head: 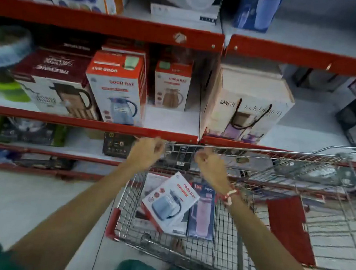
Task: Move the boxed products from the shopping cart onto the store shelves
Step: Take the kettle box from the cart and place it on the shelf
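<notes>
A wire shopping cart (274, 209) stands against red-edged store shelves (91, 124). Inside it lies a white and red kettle box (169, 201), tilted on top of other boxes, with a dark tumbler box (202, 215) to its right. My left hand (147, 153) and my right hand (210, 166) hover above the cart's far rim, fingers curled and holding nothing. On the middle shelf stand similar white and red kettle boxes (118, 87), (172, 84), with a bare gap of shelf (170, 121) in front of the smaller one.
A maroon flask box (54, 79) stands left on the middle shelf, a large beige carton (247, 104) right of the divider. More boxes fill the top shelf (105, 23) and the lower shelves. A red child-seat flap (287, 228) hangs in the cart. Grey floor (25, 202) lies at left.
</notes>
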Demonstrator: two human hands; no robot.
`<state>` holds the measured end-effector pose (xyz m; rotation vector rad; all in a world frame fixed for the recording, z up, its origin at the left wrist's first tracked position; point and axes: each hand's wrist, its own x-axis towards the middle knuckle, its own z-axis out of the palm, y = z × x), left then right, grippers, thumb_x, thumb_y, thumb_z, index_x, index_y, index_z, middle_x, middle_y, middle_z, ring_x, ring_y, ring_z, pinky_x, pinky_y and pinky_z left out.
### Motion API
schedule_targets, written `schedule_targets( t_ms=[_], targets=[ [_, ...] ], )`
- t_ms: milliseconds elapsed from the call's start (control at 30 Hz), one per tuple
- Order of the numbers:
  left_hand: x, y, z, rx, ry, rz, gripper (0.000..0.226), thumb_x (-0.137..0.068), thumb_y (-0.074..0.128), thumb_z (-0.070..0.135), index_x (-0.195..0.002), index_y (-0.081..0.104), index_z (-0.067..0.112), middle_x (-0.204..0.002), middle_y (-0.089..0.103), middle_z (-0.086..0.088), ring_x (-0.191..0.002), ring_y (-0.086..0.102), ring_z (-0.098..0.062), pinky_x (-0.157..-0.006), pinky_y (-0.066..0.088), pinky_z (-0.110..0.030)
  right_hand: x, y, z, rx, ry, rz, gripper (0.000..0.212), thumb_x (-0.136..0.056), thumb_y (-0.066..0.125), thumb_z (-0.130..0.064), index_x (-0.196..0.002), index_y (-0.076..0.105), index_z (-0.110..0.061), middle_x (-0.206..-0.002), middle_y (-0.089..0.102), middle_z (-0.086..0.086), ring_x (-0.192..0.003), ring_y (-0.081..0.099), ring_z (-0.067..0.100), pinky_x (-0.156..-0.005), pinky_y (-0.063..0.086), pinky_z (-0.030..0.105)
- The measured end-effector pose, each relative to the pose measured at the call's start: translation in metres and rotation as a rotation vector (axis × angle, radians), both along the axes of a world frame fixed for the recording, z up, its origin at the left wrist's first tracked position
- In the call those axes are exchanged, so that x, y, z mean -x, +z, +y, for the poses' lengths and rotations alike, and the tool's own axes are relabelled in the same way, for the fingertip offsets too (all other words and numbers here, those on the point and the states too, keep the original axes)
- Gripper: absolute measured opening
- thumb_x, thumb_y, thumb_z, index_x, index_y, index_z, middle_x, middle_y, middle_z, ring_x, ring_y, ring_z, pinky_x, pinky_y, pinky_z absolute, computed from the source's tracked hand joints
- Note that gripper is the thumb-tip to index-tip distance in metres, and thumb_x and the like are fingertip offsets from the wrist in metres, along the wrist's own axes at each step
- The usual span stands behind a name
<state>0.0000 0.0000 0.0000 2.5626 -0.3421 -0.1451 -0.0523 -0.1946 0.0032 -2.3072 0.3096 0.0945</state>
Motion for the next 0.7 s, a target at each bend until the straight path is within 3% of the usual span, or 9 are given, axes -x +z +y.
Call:
schedule_targets(
  t_ms=[67, 167, 200, 267, 333, 400, 500, 600, 700],
  targets=[
    [0.014, -0.037, -0.004, -0.015, 0.017, 0.267, 0.022, -0.092, 0.053, 0.023, -0.107, 0.063, 0.010, -0.103, 0.071, -0.015, -0.086, 0.069, -0.028, -0.077, 0.056, -0.034, 0.009, -0.041, -0.001, -0.160, -0.088, 0.269, 0.034, -0.091, 0.053, -0.021, -0.116, 0.061, -0.001, -0.114, 0.067, 0.020, -0.102, 0.064, 0.033, -0.085, 0.053, 0.039],
    [0.043, -0.094, -0.012, -0.015, 0.069, 0.565, 0.043, -0.090, 0.059, 0.024, -0.129, 0.050, 0.007, -0.125, 0.061, -0.017, -0.099, 0.065, -0.026, -0.086, 0.051, -0.031, 0.042, -0.094, 0.005, -0.473, -0.279, 0.603, 0.020, -0.090, 0.053, -0.007, -0.109, 0.058, -0.002, -0.092, 0.063, 0.012, -0.088, 0.061, 0.028, -0.082, 0.053, 0.041],
    [0.045, -0.109, -0.014, -0.011, 0.102, 0.609, 0.051, -0.088, 0.061, 0.025, -0.132, 0.046, 0.006, -0.130, 0.058, -0.017, -0.110, 0.061, -0.029, -0.092, 0.047, -0.033, 0.050, -0.106, 0.008, -0.569, -0.342, 0.635, 0.022, -0.088, 0.053, 0.001, -0.110, 0.057, -0.004, -0.092, 0.060, 0.011, -0.093, 0.060, 0.030, -0.089, 0.050, 0.046],
    [0.044, -0.132, -0.021, 0.001, 0.132, 0.667, 0.063, -0.084, 0.066, 0.025, -0.137, 0.039, 0.006, -0.132, 0.056, -0.016, -0.116, 0.057, -0.031, -0.095, 0.046, -0.035, 0.055, -0.128, 0.013, -0.706, -0.469, 0.628, 0.046, -0.085, 0.058, 0.007, -0.127, 0.045, -0.009, -0.113, 0.056, 0.013, -0.115, 0.053, 0.036, -0.102, 0.041, 0.052],
    [0.042, -0.147, -0.027, -0.043, 0.125, 0.717, 0.072, -0.082, 0.068, 0.027, -0.140, 0.032, 0.007, -0.131, 0.056, -0.015, -0.117, 0.055, -0.031, -0.096, 0.046, -0.038, 0.057, -0.148, 0.017, -0.834, -0.485, 0.652, 0.047, -0.085, 0.061, 0.003, -0.120, 0.045, -0.024, -0.125, 0.055, 0.011, -0.120, 0.052, 0.035, -0.103, 0.043, 0.055],
    [0.038, -0.154, -0.029, -0.093, 0.131, 0.712, 0.066, -0.083, 0.067, 0.028, -0.138, 0.036, 0.008, -0.130, 0.058, -0.015, -0.117, 0.055, -0.031, -0.094, 0.046, -0.035, 0.051, -0.155, 0.020, -0.848, -0.447, 0.671, 0.032, -0.087, 0.059, 0.000, -0.101, 0.051, -0.028, -0.123, 0.059, 0.014, -0.117, 0.055, 0.038, -0.099, 0.046, 0.056],
    [0.035, -0.148, -0.023, -0.044, 0.169, 0.692, 0.055, -0.081, 0.069, 0.030, -0.128, 0.050, 0.010, -0.127, 0.063, -0.010, -0.112, 0.061, -0.028, -0.089, 0.049, -0.032, 0.037, -0.148, 0.016, -0.706, -0.396, 0.624, 0.035, -0.085, 0.059, 0.000, -0.095, 0.051, -0.032, -0.114, 0.063, 0.009, -0.108, 0.060, 0.032, -0.092, 0.051, 0.055],
    [0.038, -0.126, -0.009, 0.083, 0.228, 0.634, 0.055, -0.075, 0.075, 0.031, -0.124, 0.056, 0.013, -0.122, 0.068, -0.006, -0.105, 0.066, -0.023, -0.084, 0.056, -0.034, 0.027, -0.128, 0.004, -0.643, -0.337, 0.592, 0.043, -0.083, 0.056, 0.005, -0.114, 0.049, -0.024, -0.113, 0.064, 0.007, -0.107, 0.060, 0.031, -0.090, 0.052, 0.058],
    [0.045, -0.097, 0.004, 0.208, 0.261, 0.568, 0.052, -0.072, 0.078, 0.022, -0.120, 0.060, 0.014, -0.115, 0.071, -0.005, -0.092, 0.067, -0.012, -0.065, 0.048, -0.011, 0.025, -0.098, -0.007, -0.617, -0.229, 0.502, 0.057, -0.084, 0.059, 0.004, -0.133, 0.042, -0.021, -0.105, 0.066, -0.003, -0.109, 0.062, 0.027, -0.090, 0.053, 0.055]
  ],
)
